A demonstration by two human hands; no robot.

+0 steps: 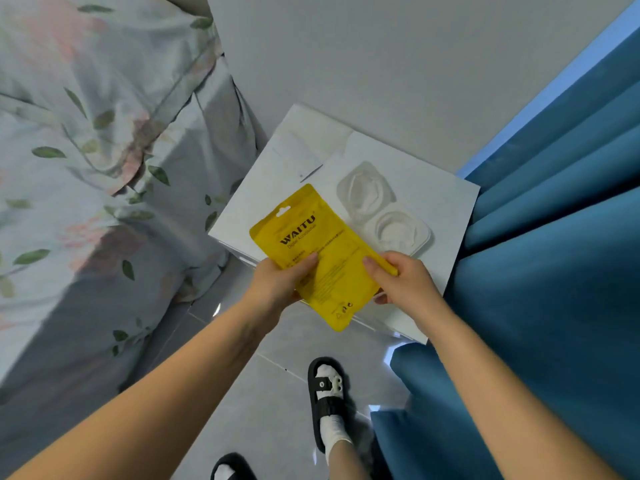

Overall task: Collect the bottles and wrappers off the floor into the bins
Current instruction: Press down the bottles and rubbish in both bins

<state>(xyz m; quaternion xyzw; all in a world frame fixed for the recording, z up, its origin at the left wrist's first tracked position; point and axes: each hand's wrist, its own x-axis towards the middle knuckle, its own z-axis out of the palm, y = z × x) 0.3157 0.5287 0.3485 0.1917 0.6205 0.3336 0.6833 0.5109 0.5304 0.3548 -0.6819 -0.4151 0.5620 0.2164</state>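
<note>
- At the bottom centre of the frame, two feet in white socks and black slippers (pixel 327 396) stand on a glossy grey tiled floor (pixel 270 410).
- Both bare forearms reach up from the lower corners toward the middle of the frame.
- The left hand (pixel 277 284) grips the yellow pouch (pixel 322 254) at its left edge, thumb lying across the front.
- The right hand (pixel 405 280) pinches the pouch's right edge, thumb on top and fingers curled beneath.
- The pouch is held in the air, tilted, its top toward the upper left. It reads "WAITU" in black; the smaller print below is too fine to read.
- Behind it lies a white box (pixel 433 199) with a moulded plastic tray (pixel 381 209) on top.
- Blue curtains (pixel 554 271) fill the right side; floral bedding (pixel 86 150) fills the left.
</note>
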